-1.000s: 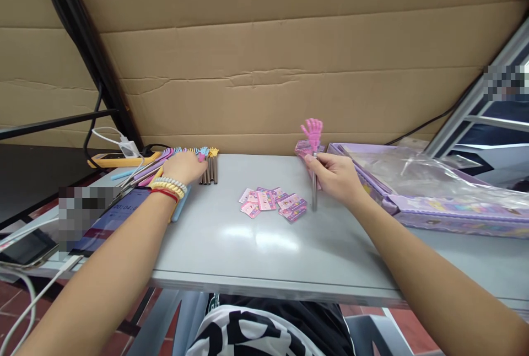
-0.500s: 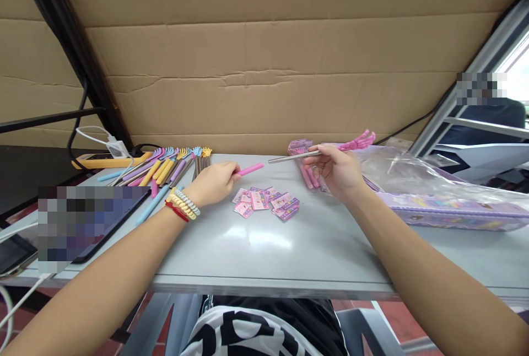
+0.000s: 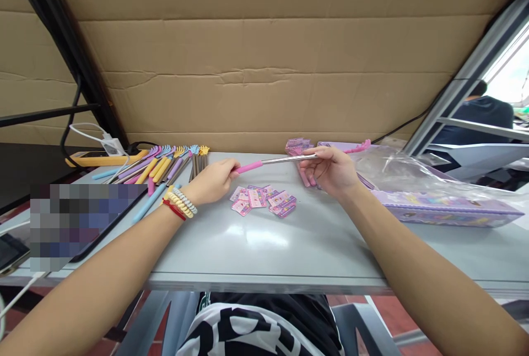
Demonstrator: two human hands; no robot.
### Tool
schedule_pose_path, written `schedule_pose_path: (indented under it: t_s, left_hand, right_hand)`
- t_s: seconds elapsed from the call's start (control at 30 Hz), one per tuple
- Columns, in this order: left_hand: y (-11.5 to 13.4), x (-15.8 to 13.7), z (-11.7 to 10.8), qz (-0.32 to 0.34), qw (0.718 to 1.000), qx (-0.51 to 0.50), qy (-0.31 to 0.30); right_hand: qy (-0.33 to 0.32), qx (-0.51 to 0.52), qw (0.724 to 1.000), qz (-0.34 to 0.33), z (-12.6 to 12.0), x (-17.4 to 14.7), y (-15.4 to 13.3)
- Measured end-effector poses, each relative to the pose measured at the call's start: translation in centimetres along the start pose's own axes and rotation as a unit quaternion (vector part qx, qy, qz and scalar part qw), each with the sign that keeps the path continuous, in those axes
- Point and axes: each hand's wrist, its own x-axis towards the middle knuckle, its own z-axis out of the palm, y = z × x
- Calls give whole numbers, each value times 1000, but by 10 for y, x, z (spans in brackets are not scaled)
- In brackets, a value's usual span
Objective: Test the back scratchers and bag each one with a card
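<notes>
My left hand (image 3: 212, 182) is closed around a pink tubular handle (image 3: 249, 167), its front end sticking out to the right. In my right hand (image 3: 330, 171), pinched between thumb and fingers, is a back scratcher's thin metal rod (image 3: 285, 159). Its pink claw head (image 3: 362, 146) shows beyond that hand. The rod's left tip meets the mouth of the handle; how deep it sits inside is hidden. Small printed pink and purple cards (image 3: 257, 198) lie on the table below. Behind my right hand are a few more pink handles (image 3: 305, 174), partly covered.
Several coloured back scratchers (image 3: 155, 168) are piled at the back left, near a yellow-cased device (image 3: 76, 161) and a tablet (image 3: 124, 212). On the right lies a purple box (image 3: 446, 212) under clear plastic. A cardboard panel (image 3: 268, 42) stands behind; a person (image 3: 479, 116) sits beyond the frame.
The gap between rod and handle has closed: the rod's tip now touches the pink handle. My right hand has moved slightly left, and the claw head has dropped and turned.
</notes>
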Motion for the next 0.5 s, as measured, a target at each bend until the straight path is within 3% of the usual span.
schedule_pose_path:
  t_s: [0.2,0.37,0.5]
  left_hand:
    - [8,-2,-4,-27,993,-113,-5]
    - [24,-4,-1,-43,973,-211,-82]
    - [30,-3,2,-30,972,-205,-111]
  right_hand:
    - [-17,6,1000,-18,-1,0,1]
    - [-66,-5,997,-39,10,-5,9]
    - [-124,-20,991,-34,18,-10,16]
